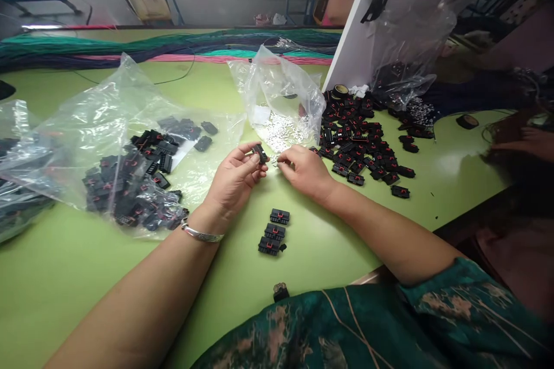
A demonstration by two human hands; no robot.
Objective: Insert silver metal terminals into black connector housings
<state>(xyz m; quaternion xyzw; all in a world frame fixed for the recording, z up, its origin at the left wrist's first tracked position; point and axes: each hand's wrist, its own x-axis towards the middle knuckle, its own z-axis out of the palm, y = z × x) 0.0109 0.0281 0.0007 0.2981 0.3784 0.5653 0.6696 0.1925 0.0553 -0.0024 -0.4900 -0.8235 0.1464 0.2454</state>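
My left hand (pixel 236 176) pinches a black plastic connector housing (pixel 259 154) between thumb and fingers, above the green table. Close to its right, my right hand (pixel 305 172) has thumb and forefinger pressed together beside a few small pale pieces; whatever is between the fingertips is too small to make out. Just beyond both hands, small silvery-white pieces (pixel 281 130) lie heaped in the mouth of a clear plastic bag (pixel 277 78). Nearer me, three black connector housings (pixel 275 232) with red clips lie in a column, a small black bit touching the lowest.
Many black connector housings (pixel 355 138) are piled at the right, by a white upright panel (pixel 350 29). Clear bags (pixel 86 109) with more housings cover the left. Bundled wires (pixel 173 46) run along the back edge. A co-worker's hand (pixel 523 144) is at far right.
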